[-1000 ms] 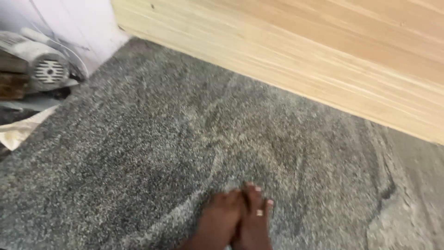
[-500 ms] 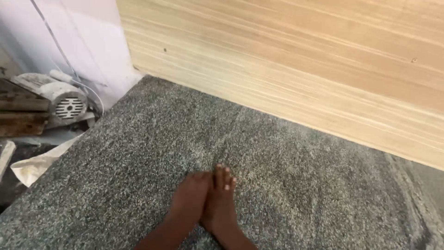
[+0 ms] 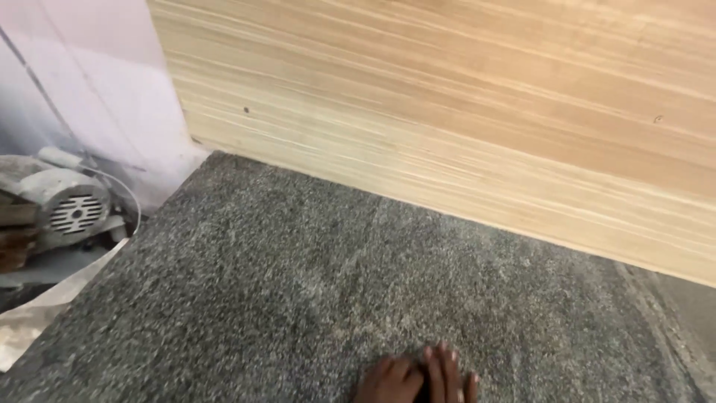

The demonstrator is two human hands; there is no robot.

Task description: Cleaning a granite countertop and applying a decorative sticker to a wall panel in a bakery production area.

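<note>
Only the tips of both hands are caught at the very bottom edge of the view, the rest is cut off. The left hand (image 3: 386,382) and the right hand (image 3: 450,373) are laid side by side, touching, flat on a grey speckled carpet (image 3: 313,291). The fingers (image 3: 440,364) are stretched out and kept close together, pressed down on the pile. Nothing is gripped or pinched as far as can be seen, though the palms are out of view.

The carpet is spread over most of the lower half of the view. Its far edge is butted right up against a big light wooden board (image 3: 485,112), with long pale grain lines running across it and a couple of small dark specks on it. The hands are placed near the carpet's near edge, well apart from that board. What the carpet is lying on can't be made out.

Off to the left, past the carpet's edge, a white wall (image 3: 82,97) is seen, and below it a grey electric motor (image 3: 71,209) with a round vented end cover. A thin cable (image 3: 128,188) is looped beside it. Some brown wood scraps (image 3: 13,235) are stacked just left of the motor, and a crumpled pale sheet (image 3: 37,321) is lying right along the carpet's left edge. At the far right a strip of smoother grey surface (image 3: 693,313) is visible beside the carpet.
</note>
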